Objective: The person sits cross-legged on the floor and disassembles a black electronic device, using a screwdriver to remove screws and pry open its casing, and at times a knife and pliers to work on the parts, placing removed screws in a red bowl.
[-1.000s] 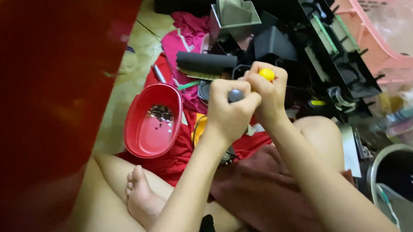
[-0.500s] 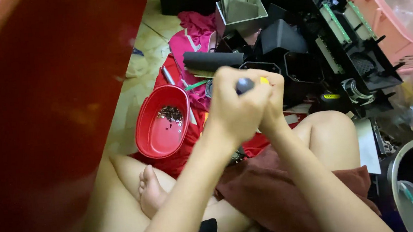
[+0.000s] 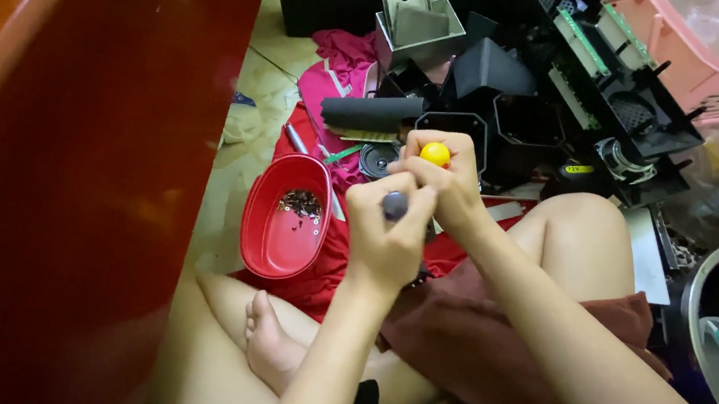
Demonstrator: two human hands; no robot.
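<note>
Nearby, red bowl [image 3: 280, 235] of small screws [image 3: 299, 203].

Hands at centre, above the crossed legs: left hand [image 3: 389, 238] just left of and touching right hand [image 3: 444, 181]. Bowl [image 3: 285, 217] on the floor to their left, small screws [image 3: 301, 204] inside. Dismantled plastic housings [image 3: 540, 82] beyond the hands. Basket [image 3: 682, 26] far right, bucket [image 3: 716, 309] nearer, at right edge. Cabinet wall [image 3: 70, 167] along the left.
</note>
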